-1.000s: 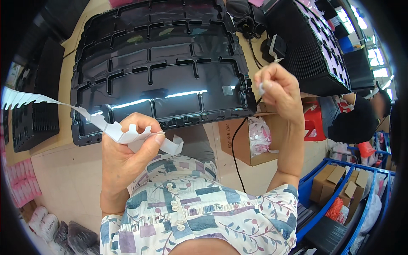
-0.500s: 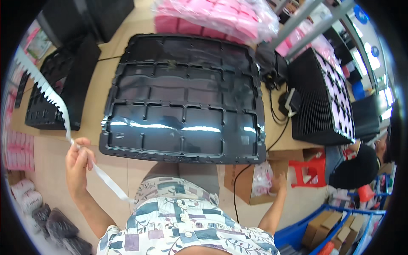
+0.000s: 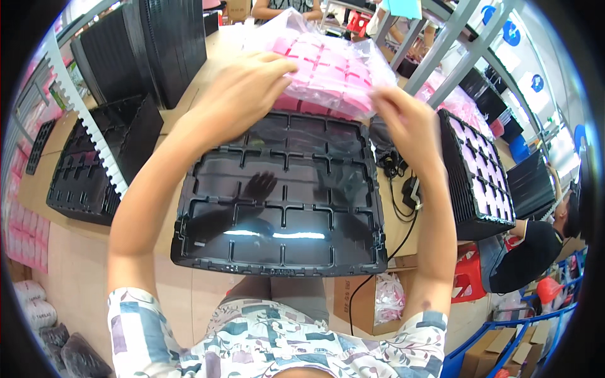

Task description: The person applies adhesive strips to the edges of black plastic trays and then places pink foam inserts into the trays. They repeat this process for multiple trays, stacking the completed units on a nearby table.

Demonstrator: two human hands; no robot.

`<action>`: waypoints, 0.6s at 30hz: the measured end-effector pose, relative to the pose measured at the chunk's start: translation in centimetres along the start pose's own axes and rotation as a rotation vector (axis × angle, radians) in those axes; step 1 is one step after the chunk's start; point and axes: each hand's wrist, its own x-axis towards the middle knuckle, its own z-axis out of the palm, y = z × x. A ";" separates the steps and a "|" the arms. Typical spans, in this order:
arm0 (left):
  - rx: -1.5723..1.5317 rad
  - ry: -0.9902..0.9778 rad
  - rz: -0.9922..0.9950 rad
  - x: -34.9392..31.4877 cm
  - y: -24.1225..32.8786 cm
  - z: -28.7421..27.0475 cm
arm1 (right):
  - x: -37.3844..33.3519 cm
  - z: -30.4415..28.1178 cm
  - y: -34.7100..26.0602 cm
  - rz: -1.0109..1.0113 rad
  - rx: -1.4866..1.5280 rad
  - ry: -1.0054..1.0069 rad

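Note:
A clear plastic bag (image 3: pixel 372 66) of pink compartmented pieces (image 3: pixel 328 72) lies behind the black plastic tray (image 3: pixel 283 183). My left hand (image 3: pixel 246 91) reaches over the tray's far left corner, its fingers closed at the bag's left edge. At the right edge my right hand (image 3: pixel 406 120), slightly blurred, pinches the clear film. The tray, shallow and divided into compartments, lies on the table with its near edge by my waist. A white serrated strip (image 3: pixel 85 116) slants down on the left, its lower end passing behind my left forearm.
Black tray stacks stand at left (image 3: pixel 104 160) and right (image 3: pixel 472 170), the right one topped with pink pieces. Taller black stacks (image 3: pixel 145 50) rise at the far left. Cables (image 3: pixel 400 201) trail right of the tray. A co-worker (image 3: pixel 529 258) sits at right, near grey rack posts (image 3: pixel 454 50).
My left hand has let go of the white strip and moved up to the bag. My right hand has risen from beside the cardboard box to the bag's right edge. The view has tilted up.

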 end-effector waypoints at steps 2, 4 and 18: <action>0.234 -0.137 -0.048 2.7 -6.0 5.2 | 7.1 6.2 4.6 -0.144 0.061 -0.073; 0.363 -0.472 -0.133 3.4 -6.4 7.8 | 9.4 8.7 9.3 0.016 -0.185 -0.283; 0.216 -0.543 -0.182 2.0 -7.2 8.1 | 13.6 10.0 13.8 0.330 0.168 -0.613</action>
